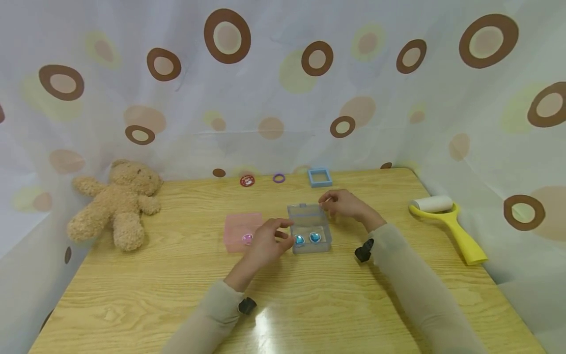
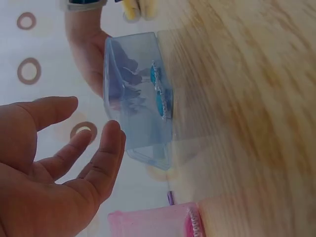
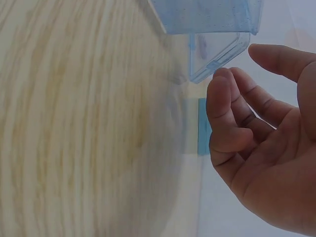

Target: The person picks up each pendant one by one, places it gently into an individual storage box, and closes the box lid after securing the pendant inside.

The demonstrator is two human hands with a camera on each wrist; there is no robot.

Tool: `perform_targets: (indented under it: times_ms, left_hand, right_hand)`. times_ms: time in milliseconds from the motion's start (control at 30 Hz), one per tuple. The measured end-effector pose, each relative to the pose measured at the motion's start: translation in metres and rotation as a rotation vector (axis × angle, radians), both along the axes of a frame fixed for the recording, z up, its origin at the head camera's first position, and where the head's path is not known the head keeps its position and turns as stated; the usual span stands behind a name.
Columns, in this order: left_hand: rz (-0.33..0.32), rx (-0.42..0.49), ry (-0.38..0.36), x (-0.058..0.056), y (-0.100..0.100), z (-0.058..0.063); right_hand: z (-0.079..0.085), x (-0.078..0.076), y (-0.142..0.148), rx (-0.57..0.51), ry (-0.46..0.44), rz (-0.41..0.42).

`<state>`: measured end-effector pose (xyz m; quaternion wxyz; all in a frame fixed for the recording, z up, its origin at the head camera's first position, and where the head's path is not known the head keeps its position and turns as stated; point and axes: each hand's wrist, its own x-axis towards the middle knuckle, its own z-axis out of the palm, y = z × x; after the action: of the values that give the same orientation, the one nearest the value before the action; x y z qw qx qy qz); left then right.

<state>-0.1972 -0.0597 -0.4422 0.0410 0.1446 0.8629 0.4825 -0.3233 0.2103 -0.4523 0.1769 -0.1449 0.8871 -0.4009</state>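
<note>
A clear bluish plastic box stands on the table with its lid folded back. Two blue heart-shaped gems with sparkly rims are in it. My left hand hovers at the box's left side, fingers loosely bent and thumb apart, holding nothing. At the lid's right corner is my right hand. In the right wrist view its fingertips lie close to the lid edge, the thumb apart; whether they touch it I cannot tell. Left of the box sits a pink box with a pink gem, partly behind my left hand.
A teddy bear sits at the left. Along the back edge lie a red round piece, a purple ring and a blue square frame. A yellow-handled lint roller lies at the right edge.
</note>
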Motion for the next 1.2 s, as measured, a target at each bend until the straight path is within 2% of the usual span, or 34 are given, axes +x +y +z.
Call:
perform_targets:
  times_ms: [167, 333, 533, 833, 1200]
  left_hand:
    - [-0.001, -0.047, -0.025, -0.001, 0.003, -0.005]
    - [-0.003, -0.051, -0.068, -0.003, 0.005, -0.010]
    - [-0.005, -0.052, -0.075, -0.005, 0.007, -0.013]
    - [0.001, -0.035, -0.084, -0.006, 0.007, -0.013]
    - [0.014, -0.045, -0.092, -0.007, 0.006, -0.010]
  right_hand:
    - [0.001, 0.001, -0.002, 0.030, -0.013, 0.025]
    - [0.001, 0.001, -0.002, 0.054, -0.012, 0.047]
    - [0.000, 0.001, -0.002, 0.055, -0.002, 0.056]
    - [0.006, 0.005, -0.003, 0.008, 0.044, 0.016]
    - [0.017, 0.007, -0.001, -0.109, 0.085, -0.043]
